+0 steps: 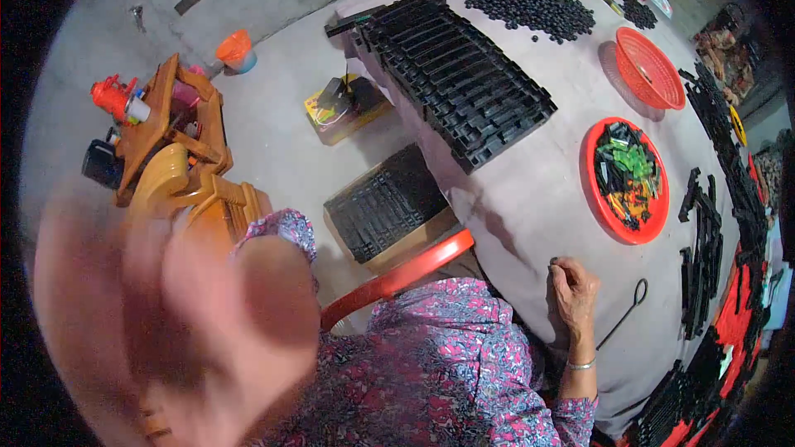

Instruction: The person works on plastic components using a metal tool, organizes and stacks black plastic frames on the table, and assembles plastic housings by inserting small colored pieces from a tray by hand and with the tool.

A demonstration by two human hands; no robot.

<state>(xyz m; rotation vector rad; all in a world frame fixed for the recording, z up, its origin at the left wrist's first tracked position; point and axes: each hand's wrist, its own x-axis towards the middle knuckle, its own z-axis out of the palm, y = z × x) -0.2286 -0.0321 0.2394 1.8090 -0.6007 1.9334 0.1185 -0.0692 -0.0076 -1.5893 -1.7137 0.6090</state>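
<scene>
My left hand [224, 314] is raised close to the camera and badly smeared, so its fingers cannot be read. A patterned cuff [288, 228] shows beside it. On the near part of the cloth-covered table [517, 190] rests my right hand [574, 291], with a bracelet at the wrist and its fingers curled closed. Whatever they may hold is too small to make out. A thin metal rod with a looped end [639, 291] lies just right of that hand. Beyond it sits a red plate [589, 167] of small black, green and orange pieces.
Stacked black slotted strips [464, 74] line the table's left edge. Farther back are a heap of small black pieces [530, 8] and a red basket [642, 74]. More black strips [702, 252] lie right. A box of strips [385, 207] and wooden chairs [170, 128] stand left.
</scene>
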